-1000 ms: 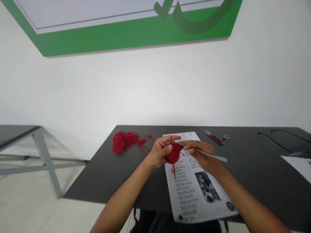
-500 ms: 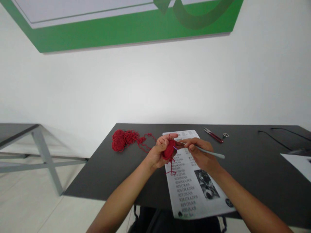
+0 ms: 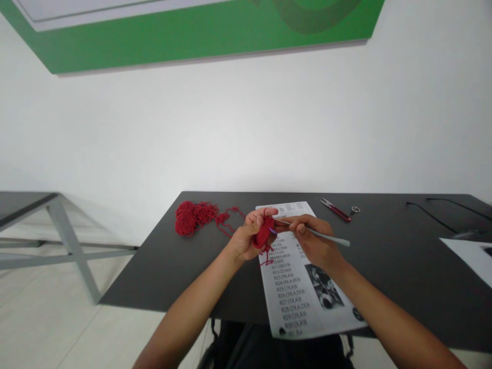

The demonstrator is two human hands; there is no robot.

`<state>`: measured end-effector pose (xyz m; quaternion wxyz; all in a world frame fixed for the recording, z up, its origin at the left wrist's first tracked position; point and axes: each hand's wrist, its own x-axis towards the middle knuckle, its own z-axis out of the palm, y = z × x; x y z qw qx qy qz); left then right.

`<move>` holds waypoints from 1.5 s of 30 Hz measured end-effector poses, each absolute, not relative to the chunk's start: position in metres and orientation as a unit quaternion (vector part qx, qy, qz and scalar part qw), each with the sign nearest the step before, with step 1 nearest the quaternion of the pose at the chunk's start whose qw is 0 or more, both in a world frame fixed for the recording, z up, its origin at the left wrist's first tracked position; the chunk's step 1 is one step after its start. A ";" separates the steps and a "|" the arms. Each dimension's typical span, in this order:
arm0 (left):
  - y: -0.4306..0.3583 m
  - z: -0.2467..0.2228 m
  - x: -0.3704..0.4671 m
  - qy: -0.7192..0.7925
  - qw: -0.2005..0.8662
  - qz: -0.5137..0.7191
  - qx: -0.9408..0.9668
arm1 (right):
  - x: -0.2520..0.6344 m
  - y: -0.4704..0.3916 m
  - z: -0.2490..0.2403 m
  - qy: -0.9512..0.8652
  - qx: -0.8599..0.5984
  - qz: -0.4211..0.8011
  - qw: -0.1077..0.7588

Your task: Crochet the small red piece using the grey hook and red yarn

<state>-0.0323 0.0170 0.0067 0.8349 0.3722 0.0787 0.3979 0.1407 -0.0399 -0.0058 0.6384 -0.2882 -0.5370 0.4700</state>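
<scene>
Printed pattern sheet (image 3: 286, 302) lies on black desk (image 3: 161, 266); legible rows include "R12-22:66X", "R25:(7X,A)6" and "R29:(3X,A)6". Red crochet piece (image 3: 263, 233) is above the sheet's upper left part, pinched between thumb and fingers of left hand (image 3: 246, 237). Right hand (image 3: 317, 240) grips grey-handled crochet hook (image 3: 326, 236), its metal tip at the piece's upper edge. Red yarn ball (image 3: 187, 219) sits on the desk, left of the left hand; thread snips (image 3: 335, 210) lie beyond the right hand.

Yarn (image 3: 189, 218) left of printed sheet (image 3: 295, 302), snips (image 3: 335, 210) behind right, all on table (image 3: 161, 266)
</scene>
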 end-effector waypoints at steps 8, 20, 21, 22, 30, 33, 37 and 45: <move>0.015 -0.001 -0.030 0.070 0.847 0.366 0.380 | 0.131 -0.038 -0.002 -0.437 -0.277 0.554 0.653; 0.009 0.003 -0.021 0.142 0.763 0.425 0.466 | 0.137 -0.033 -0.015 -0.403 -0.282 0.576 0.653; 0.010 0.002 -0.020 0.147 0.747 0.435 0.482 | 0.137 -0.032 -0.015 -0.393 -0.279 0.576 0.660; 0.011 0.001 -0.020 0.149 0.729 0.443 0.499 | 0.136 -0.031 -0.016 -0.384 -0.275 0.577 0.667; 0.016 0.004 -0.022 0.191 0.538 0.445 0.690 | 0.126 -0.026 -0.024 -0.388 -0.328 0.472 0.720; 0.013 0.003 -0.022 0.200 0.495 0.425 0.731 | 0.126 -0.027 -0.027 -0.417 -0.387 0.393 0.722; 0.014 -0.002 -0.021 0.153 0.597 0.410 0.672 | 0.131 -0.027 -0.025 -0.461 -0.441 0.292 0.712; 0.007 -0.007 -0.013 0.123 0.744 0.461 0.468 | 0.132 -0.027 -0.023 -0.471 -0.416 0.270 0.730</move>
